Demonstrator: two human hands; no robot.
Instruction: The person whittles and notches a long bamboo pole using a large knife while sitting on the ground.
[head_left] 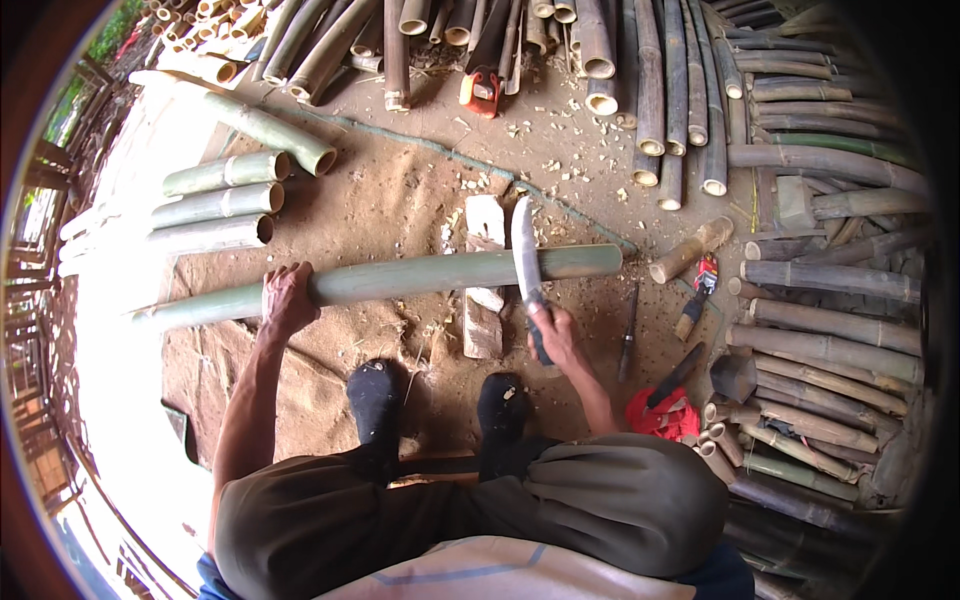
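A long green bamboo pole lies crosswise in front of me, resting over a pale wooden block. My left hand is wrapped round the pole left of the block. In my right hand is the dark handle of a machete, its wide, curved blade pointing away from me. That blade crosses the pole just right of the block; whether it touches the bamboo or hangs above it, I cannot tell. The pole's left end fades into bright glare.
Cut green bamboo lengths lie at the left. Bamboo stacks line the far side and right. An orange-handled saw lies beyond the block. Near my right are a short bamboo piece, a thin dark tool and red cloth.
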